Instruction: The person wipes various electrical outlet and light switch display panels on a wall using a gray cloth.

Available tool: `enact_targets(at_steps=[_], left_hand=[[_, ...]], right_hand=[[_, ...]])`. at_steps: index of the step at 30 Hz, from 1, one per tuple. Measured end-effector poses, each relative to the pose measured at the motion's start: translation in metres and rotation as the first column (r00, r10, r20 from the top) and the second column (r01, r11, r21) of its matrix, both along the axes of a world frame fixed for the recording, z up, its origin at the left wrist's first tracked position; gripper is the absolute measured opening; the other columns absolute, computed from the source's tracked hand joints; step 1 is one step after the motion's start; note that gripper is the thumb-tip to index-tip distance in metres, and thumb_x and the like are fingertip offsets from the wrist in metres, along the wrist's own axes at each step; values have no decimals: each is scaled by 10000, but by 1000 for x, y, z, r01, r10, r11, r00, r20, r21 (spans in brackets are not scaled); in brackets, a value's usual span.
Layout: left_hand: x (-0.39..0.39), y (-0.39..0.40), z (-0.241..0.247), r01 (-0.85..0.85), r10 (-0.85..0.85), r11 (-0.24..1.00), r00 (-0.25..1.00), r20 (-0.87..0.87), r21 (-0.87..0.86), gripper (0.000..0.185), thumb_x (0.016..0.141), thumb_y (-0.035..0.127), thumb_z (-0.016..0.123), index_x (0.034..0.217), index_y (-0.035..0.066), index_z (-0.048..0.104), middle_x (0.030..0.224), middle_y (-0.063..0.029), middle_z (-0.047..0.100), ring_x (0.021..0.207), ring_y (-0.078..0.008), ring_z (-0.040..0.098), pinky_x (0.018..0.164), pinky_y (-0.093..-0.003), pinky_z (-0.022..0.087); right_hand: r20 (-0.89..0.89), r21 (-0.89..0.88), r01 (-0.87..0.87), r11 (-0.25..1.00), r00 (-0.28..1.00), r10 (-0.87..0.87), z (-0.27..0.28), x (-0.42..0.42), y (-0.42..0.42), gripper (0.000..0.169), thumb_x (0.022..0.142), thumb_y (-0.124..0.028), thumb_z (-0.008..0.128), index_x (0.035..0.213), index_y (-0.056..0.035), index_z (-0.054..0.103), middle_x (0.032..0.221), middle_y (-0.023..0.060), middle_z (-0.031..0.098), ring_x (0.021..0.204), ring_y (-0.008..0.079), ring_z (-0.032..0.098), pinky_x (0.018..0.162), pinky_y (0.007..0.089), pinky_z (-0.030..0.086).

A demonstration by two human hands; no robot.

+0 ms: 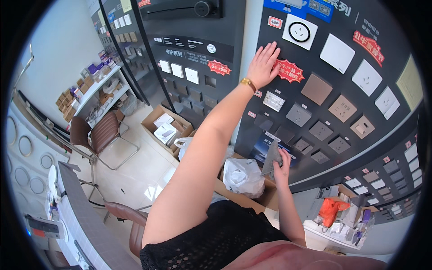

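My left hand (265,65) lies with fingers stretched out on a dark display panel (260,79), at the edge of a red starburst sticker (289,71) and below a white round-faced wall socket (299,32). It holds nothing, and a gold-coloured band circles the wrist. Lower down, my right hand (282,165) grips a grey cloth (272,159) near the panel's lower part. White, brown and grey switches and sockets are mounted on the panel to the right of both hands, among them a brown switch plate (316,88) and a clear-covered white unit (273,101).
Cardboard boxes (264,199) stand at the panel's foot, one with a white plastic bag (243,177). Left are an open carton (148,126), brown chairs (104,131) and a long counter (81,206). A shelf at lower right holds an orange bag (330,212).
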State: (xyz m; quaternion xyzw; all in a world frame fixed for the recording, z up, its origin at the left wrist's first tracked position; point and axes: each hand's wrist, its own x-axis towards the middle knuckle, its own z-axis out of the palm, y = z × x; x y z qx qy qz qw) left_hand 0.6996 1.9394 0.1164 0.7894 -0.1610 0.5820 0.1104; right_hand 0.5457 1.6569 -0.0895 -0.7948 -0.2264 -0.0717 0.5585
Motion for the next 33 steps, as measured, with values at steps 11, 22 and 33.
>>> enact_targets(at_steps=[11,22,33], left_hand=[[-176,37,-83,367,-574,798,706,-415,-478,445,935,189,595,1351,51,515,1478,-175,385,1365,-348,376,1120,-424,317],[-167,277,3,313,-378,901,906,-189,-301,523,840,52,651,1341,48,502,1431,-173,421,1314,-352,447,1069,-407,402],[-60,257,121,275,-297,950,942,158,148,570,772,48,693,1302,21,485,1391,-160,491,1313,-344,450,1082,-436,390]], right_hand=[[-296,832,-53,552,799,523,101,13,180,401,1004,-135,483,1388,-40,423,1394,82,461,1298,191,428,1102,330,324],[227,309,-422,852,903,365,181,36,389,543,951,-98,582,1446,-19,372,1473,143,414,1377,254,386,1141,375,295],[939,-1,301,954,327,-103,331,153,408,841,740,-18,701,1483,-91,315,1485,59,419,1418,285,329,1160,492,225]])
